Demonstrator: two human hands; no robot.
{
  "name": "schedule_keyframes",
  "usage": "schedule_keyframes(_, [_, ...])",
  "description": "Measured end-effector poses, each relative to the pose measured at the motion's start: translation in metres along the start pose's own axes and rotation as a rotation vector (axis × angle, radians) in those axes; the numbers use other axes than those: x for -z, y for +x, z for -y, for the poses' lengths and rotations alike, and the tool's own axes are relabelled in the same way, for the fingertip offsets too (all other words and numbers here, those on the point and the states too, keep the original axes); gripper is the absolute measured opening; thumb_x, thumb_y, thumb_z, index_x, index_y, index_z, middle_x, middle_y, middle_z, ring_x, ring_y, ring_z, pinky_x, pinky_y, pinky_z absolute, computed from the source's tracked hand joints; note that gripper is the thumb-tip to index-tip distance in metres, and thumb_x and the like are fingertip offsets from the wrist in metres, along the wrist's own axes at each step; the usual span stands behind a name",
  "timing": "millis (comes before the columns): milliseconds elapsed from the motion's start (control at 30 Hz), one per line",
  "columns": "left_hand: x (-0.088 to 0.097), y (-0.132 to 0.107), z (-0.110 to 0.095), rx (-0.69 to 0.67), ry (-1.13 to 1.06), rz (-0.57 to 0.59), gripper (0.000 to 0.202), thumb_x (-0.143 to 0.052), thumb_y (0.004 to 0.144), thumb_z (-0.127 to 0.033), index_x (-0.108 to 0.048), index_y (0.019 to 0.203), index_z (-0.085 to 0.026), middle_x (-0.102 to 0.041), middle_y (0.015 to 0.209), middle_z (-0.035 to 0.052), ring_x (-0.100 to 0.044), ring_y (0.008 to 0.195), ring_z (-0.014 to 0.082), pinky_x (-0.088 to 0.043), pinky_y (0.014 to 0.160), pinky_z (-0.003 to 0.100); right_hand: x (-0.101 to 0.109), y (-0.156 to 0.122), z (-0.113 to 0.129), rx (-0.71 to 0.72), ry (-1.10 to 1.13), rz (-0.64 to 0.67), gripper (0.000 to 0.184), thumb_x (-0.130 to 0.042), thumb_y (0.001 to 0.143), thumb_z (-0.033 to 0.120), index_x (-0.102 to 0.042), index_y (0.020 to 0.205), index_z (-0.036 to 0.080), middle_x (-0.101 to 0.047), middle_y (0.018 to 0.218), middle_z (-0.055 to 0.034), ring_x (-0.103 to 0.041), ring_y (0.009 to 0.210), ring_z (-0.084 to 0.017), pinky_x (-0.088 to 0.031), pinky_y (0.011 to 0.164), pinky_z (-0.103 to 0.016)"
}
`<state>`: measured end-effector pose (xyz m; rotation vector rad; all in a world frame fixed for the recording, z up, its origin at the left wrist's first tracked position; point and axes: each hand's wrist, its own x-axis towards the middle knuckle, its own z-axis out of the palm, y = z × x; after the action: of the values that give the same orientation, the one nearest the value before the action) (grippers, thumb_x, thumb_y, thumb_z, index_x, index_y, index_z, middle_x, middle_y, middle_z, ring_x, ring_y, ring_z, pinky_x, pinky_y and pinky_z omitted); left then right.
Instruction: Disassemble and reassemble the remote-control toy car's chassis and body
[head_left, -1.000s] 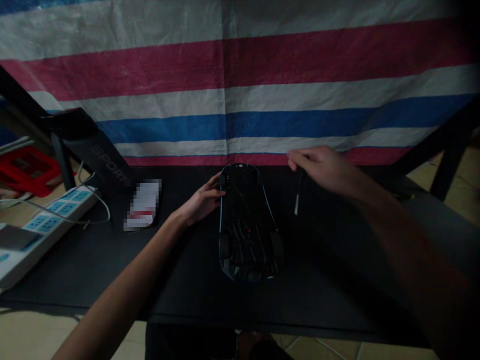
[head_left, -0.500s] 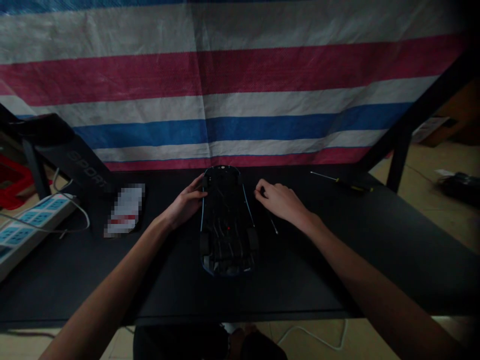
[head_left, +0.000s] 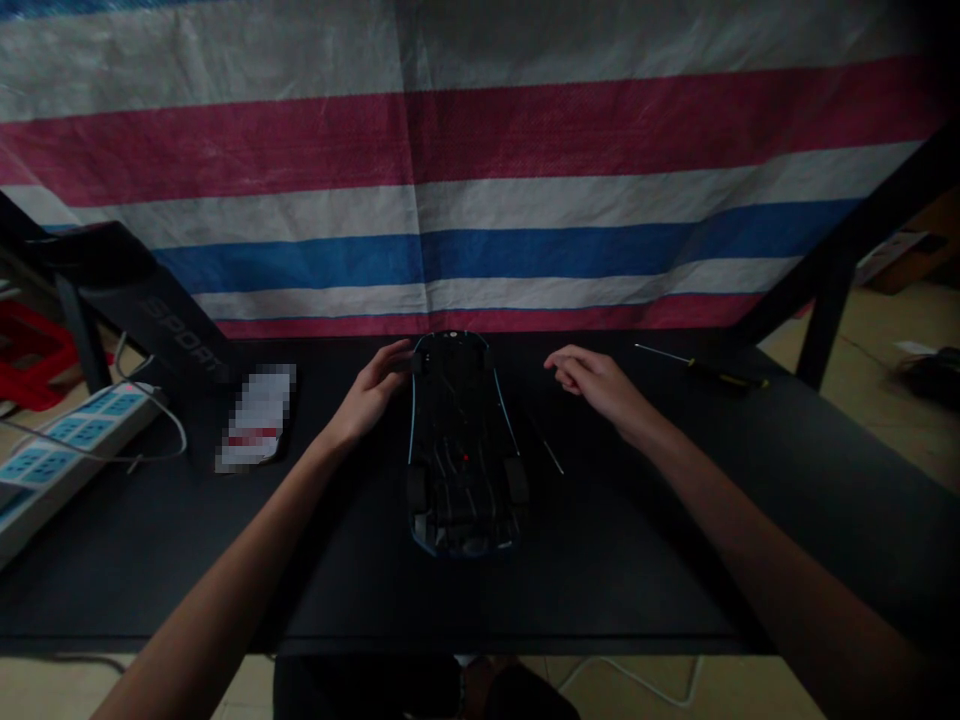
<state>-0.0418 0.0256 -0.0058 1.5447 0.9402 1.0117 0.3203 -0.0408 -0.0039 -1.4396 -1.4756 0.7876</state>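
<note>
A dark toy car (head_left: 461, 445) with thin blue edge lines lies upside down in the middle of the black table (head_left: 675, 540), wheels up. My left hand (head_left: 373, 392) grips its far left corner, fingers curled on the wheel area. My right hand (head_left: 596, 380) hovers just right of the car with its fingers loosely apart and nothing in them. A thin black screwdriver (head_left: 544, 440) with a silver tip lies on the table between the car and my right hand.
A second screwdriver (head_left: 701, 367) with a yellow-black handle lies at the far right of the table. A blurred white card (head_left: 257, 417) sits left of the car. A white power strip (head_left: 67, 445) with cables is at the left. A striped tarp (head_left: 480, 160) hangs behind.
My right hand carried the thin screwdriver down beside the car, laid it on the table, and has now let go and drawn back to the right. My left hand stays on the car.
</note>
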Motion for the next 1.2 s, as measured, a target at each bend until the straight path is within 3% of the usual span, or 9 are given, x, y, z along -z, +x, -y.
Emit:
schedule_keyframes(100, [0.007, -0.001, 0.003, -0.124, 0.201, 0.059, 0.065, -0.071, 0.092, -0.028, -0.060, 0.156, -0.019, -0.070, 0.155, 0.0162, -0.070, 0.140, 0.0327, -0.047, 0.130, 0.058, -0.005, 0.004, -0.008, -0.013, 0.047, 0.000, 0.030, -0.056, 0.087, 0.047, -0.070, 0.094, 0.022, -0.051, 0.069, 0.0020, -0.047, 0.065, -0.017, -0.034, 0.065, -0.034])
schedule_keyframes(200, [0.008, -0.002, 0.003, -0.149, 0.270, 0.098, 0.059, -0.067, 0.094, -0.025, -0.063, 0.152, -0.017, -0.074, 0.147, 0.0163, -0.072, 0.138, 0.0328, -0.047, 0.130, 0.057, -0.009, 0.006, -0.012, -0.022, 0.066, 0.020, 0.030, -0.057, 0.087, 0.048, -0.071, 0.094, 0.022, -0.053, 0.070, 0.0015, -0.048, 0.067, -0.018, -0.035, 0.066, -0.035])
schedule_keyframes(1200, [-0.001, -0.008, -0.003, -0.110, 0.308, 0.085, 0.055, -0.065, 0.095, -0.027, -0.062, 0.149, -0.018, -0.074, 0.148, 0.0143, -0.070, 0.140, 0.0329, -0.044, 0.131, 0.055, -0.017, -0.001, -0.009, -0.023, 0.050, 0.091, 0.026, -0.056, 0.094, 0.042, -0.074, 0.098, 0.023, -0.052, 0.069, 0.0027, -0.049, 0.069, -0.020, -0.033, 0.070, -0.036])
